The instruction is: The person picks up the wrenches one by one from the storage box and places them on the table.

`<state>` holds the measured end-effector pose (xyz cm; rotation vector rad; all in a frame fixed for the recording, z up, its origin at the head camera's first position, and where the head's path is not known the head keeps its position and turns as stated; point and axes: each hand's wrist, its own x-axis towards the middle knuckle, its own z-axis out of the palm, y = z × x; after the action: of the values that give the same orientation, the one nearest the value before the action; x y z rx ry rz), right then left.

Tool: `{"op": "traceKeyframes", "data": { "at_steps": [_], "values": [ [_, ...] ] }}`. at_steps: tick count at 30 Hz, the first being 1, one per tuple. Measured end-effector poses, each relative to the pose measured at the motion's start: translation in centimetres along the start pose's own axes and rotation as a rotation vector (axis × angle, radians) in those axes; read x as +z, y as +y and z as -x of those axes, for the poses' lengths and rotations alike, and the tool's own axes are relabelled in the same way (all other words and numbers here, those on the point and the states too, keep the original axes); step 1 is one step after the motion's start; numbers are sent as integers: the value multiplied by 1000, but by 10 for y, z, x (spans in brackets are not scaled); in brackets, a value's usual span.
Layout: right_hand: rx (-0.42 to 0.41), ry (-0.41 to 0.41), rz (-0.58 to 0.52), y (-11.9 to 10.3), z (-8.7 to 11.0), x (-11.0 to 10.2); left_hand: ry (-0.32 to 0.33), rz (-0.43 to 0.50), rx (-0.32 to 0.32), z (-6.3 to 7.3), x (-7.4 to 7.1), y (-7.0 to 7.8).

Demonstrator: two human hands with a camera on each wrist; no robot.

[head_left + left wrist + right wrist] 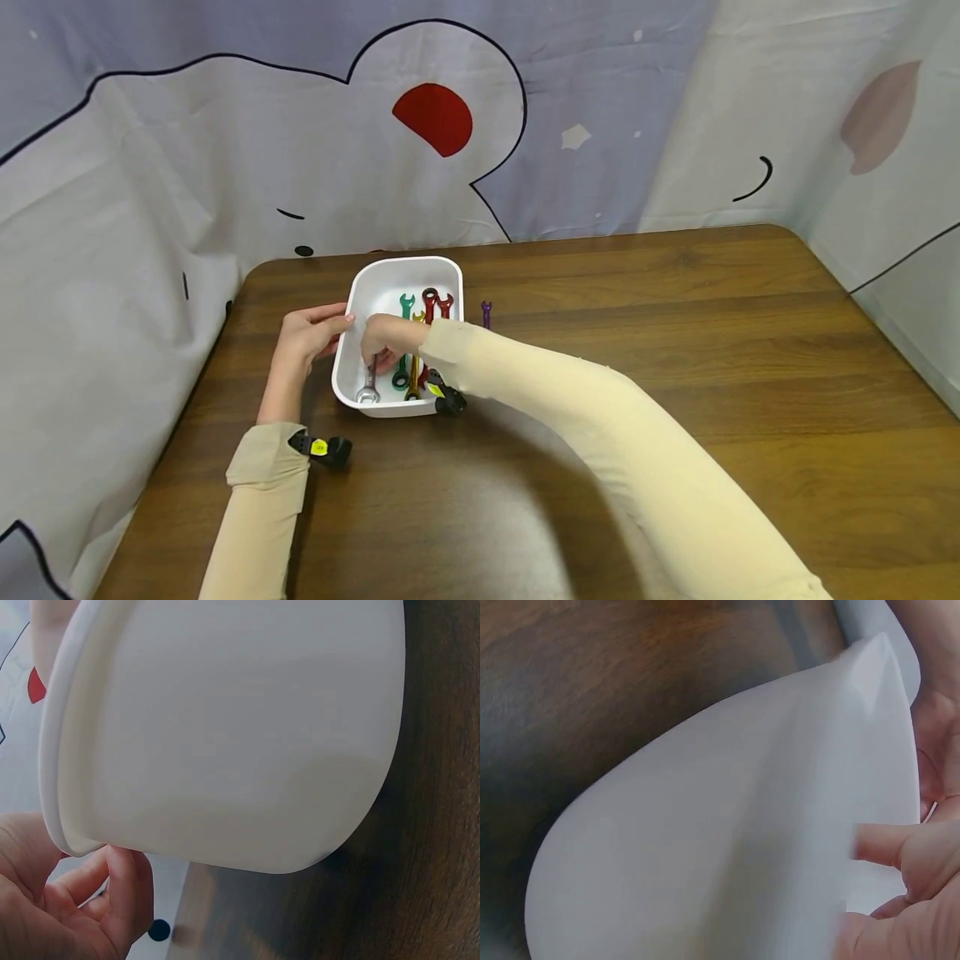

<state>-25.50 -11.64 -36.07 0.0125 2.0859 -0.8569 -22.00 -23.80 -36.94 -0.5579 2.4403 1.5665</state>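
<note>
A white plastic tray (390,412) stands toward the left of the wooden table. At its left rim my left hand (303,340) grips the edge, thumb over the rim and fingers outside; the left wrist view shows those fingers curled against the tray wall (247,735). Inside the tray, my right hand (390,337) holds a silver combination wrench (368,393), its lower end near the front left corner. Beside it lie a green wrench (402,378), a gold wrench (414,375) and red wrenches (430,302), partly hidden by my right hand and sleeve. The near wall hides the silver wrench in the right wrist view.
A purple wrench (487,313) lies on the table (675,333) just right of the tray, partly behind my right sleeve. A printed curtain (300,150) hangs along the table's back and left edges. My right forearm crosses the tray's right side.
</note>
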Motion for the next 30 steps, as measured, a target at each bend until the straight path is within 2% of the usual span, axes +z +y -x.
{"op": "traceKeyframes", "data": {
  "at_steps": [10, 14, 15, 18, 21, 22, 25, 30],
  "values": [
    [-111, 60, -29, 8, 3, 3, 12, -2, -9, 2, -1, -1],
    [-133, 52, -54, 11, -11, 2, 15, -3, 4, 1, -1, -1],
    [-122, 46, -59, 12, -25, 3, 17, -4, 8, 1, 0, -1],
    [-108, 28, -78, 11, -32, 2, 24, -5, 9, 1, -1, -1],
    [-96, 7, -116, 10, -27, 1, 23, -4, 4, 2, -1, -1],
    [-104, 1, -130, 10, -14, -1, 19, -3, 4, 2, 0, 0],
    [-112, -19, -161, 10, -1, -4, 23, -5, 11, 1, 0, 1],
    [-128, -49, -182, 8, 5, -4, 33, -19, 12, 0, -3, 2]
  ]
}}
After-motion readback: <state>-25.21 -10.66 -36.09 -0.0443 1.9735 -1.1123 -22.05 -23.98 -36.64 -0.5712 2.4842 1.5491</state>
